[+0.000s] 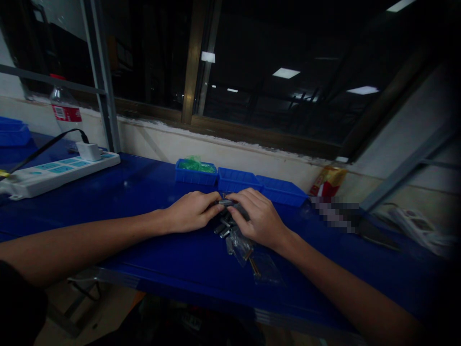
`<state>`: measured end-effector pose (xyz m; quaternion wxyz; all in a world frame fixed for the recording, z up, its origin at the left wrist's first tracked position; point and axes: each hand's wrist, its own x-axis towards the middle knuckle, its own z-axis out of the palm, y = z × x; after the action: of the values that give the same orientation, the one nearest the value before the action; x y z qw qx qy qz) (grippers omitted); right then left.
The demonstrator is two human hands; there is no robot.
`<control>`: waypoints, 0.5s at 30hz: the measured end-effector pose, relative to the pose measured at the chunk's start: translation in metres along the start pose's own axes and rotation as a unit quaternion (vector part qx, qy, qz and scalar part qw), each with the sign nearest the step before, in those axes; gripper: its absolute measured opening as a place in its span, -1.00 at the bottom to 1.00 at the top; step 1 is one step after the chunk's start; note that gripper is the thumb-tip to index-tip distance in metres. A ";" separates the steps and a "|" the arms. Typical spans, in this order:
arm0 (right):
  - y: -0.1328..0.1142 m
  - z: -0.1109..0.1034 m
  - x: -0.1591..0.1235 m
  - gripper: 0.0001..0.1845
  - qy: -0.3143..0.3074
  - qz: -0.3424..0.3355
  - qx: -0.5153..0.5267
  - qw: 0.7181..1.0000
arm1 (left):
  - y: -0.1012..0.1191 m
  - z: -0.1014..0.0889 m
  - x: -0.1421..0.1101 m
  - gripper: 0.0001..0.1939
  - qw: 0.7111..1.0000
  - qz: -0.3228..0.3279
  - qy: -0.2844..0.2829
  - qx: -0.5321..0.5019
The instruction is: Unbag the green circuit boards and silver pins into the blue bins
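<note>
Near the middle of the blue table [154,262], my left hand [192,210] pinches one end of a small grey metal cylinder [226,203]. From the other side, my right hand [257,216] closes around the same spot, its thumb and fingers at the cylinder's right end. Below the hands lies a small pile of dark metal cylinders [220,228], partly covered by my right hand. Against the pile rests a clear plastic bag [239,246] with small metal pieces in it. Closer to me is another clear bag [266,269] holding brass-coloured screws or pins.
Along the wall stand a blue bin with green plastic [194,173] and two more blue bins [239,180]. At left are a white power strip [61,175] and a bottle [65,108]. A red-and-gold packet [328,181] and a white device [418,226] sit at right.
</note>
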<state>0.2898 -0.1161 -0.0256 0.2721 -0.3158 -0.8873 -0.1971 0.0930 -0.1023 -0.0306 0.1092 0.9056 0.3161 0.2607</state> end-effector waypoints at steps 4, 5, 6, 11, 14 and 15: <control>0.003 0.001 0.000 -0.78 0.002 0.006 0.002 1.000 | 0.000 0.000 0.000 -0.74 1.000 -0.005 -0.003 -0.002; 0.003 0.002 0.000 -0.78 0.003 0.006 0.003 1.000 | 0.000 0.000 0.000 -0.73 1.000 -0.006 -0.003 -0.002; 0.004 0.002 0.000 -0.78 0.002 0.006 0.005 1.000 | 0.001 -0.001 0.000 -0.73 1.000 -0.007 -0.003 -0.003; 0.005 0.001 0.000 -0.79 -0.008 0.007 0.010 1.000 | 0.002 -0.002 -0.001 -0.72 1.000 -0.015 0.000 -0.002; 0.006 0.001 0.000 -0.80 -0.012 0.007 0.008 1.000 | 0.002 -0.002 0.000 -0.74 1.000 -0.011 0.001 -0.002; 0.006 0.002 0.000 -0.80 -0.011 0.007 0.007 1.000 | 0.002 -0.002 0.000 -0.73 1.000 -0.010 0.002 -0.001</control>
<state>0.2933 -0.1113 -0.0261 0.2655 -0.3220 -0.8896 -0.1857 0.0929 -0.1036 -0.0284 0.1124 0.9018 0.3249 0.2617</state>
